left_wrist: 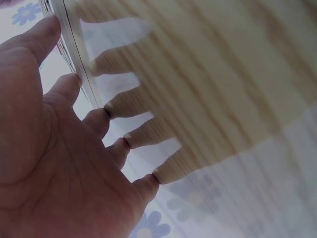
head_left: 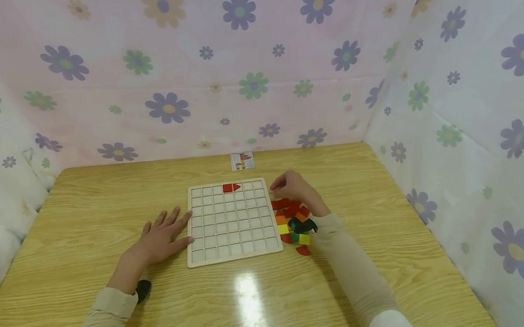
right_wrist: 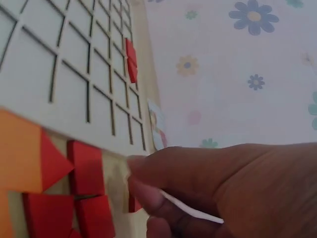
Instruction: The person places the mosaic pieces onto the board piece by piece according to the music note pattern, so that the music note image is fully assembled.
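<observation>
So the person's left hand point(head_left: 159, 242) is lying palm-down on the table point(head_left: 187, 320), fingers relaxed and fanned out, just left of the gridded board point(head_left: 232, 225). The thumb is pointing across at the board and touching its left edge, the index fingertip is sitting right at that edge too, and the other fingertips are resting on the wood. That forearm is slanting in from the lower left.

The right hand point(head_left: 293, 187) is doing the fiddlier pose: wrist bent, knuckles up, thumb and index coming close together by the board's upper right corner. A red piece point(right_wrist: 133, 197) is showing right behind those fingertips in the right wrist view, but can't tell whether they're pinching it or it's just lying there.

The loose pile of coloured pieces point(head_left: 291, 211) is sitting along the board's right side, partly under that wrist. On the board, a red square point(head_left: 228, 188) and red triangle point(head_left: 237, 187) are lying side by side in the top row. A small printed card point(head_left: 242, 161) is lying beyond the board.
</observation>
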`<state>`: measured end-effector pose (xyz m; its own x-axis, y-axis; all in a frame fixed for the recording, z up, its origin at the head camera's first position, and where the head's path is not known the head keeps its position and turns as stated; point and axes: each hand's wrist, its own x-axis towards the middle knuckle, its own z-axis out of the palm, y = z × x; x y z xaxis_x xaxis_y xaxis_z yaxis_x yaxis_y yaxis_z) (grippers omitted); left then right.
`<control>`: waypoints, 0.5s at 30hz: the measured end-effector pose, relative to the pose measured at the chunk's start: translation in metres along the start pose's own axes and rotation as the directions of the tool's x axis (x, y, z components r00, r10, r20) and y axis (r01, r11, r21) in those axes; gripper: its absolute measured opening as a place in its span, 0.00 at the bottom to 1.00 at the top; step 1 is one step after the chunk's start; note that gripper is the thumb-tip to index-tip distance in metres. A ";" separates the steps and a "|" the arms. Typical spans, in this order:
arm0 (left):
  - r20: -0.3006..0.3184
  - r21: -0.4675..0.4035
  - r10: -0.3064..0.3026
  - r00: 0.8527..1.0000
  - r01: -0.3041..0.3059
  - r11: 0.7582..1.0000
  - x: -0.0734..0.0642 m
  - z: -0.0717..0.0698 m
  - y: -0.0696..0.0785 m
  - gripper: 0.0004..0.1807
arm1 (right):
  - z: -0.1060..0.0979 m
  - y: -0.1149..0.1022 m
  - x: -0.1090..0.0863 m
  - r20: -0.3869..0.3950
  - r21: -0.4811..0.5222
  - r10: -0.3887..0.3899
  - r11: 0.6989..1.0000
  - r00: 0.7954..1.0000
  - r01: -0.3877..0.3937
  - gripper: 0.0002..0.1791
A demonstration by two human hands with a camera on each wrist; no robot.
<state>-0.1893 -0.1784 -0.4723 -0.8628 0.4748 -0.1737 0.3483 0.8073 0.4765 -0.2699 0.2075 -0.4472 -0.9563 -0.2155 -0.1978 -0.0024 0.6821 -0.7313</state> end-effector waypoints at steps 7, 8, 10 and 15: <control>-0.004 0.011 0.000 1.000 0.000 1.000 0.001 0.002 -0.003 0.40 | 0.000 0.007 -0.014 0.074 -0.060 0.071 0.996 0.995 -0.067 0.13; -0.004 0.013 0.000 1.000 0.000 1.000 0.002 0.002 -0.003 0.41 | 0.000 0.008 -0.015 0.074 -0.056 0.072 0.996 0.995 -0.068 0.13; -0.005 0.011 0.000 1.000 0.000 1.000 0.002 0.002 -0.003 0.41 | 0.001 0.011 -0.017 0.073 -0.047 0.072 0.997 0.995 -0.068 0.11; -0.006 0.010 0.005 1.000 -0.005 1.000 0.001 0.002 -0.002 0.41 | 0.003 0.010 -0.019 0.036 -0.070 0.062 0.996 0.997 -0.059 0.07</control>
<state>-0.1906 -0.1785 -0.4748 -0.8633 0.4765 -0.1664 0.3559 0.8085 0.4686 -0.2506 0.2164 -0.4523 -0.9436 -0.1978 -0.2656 0.0337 0.7406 -0.6710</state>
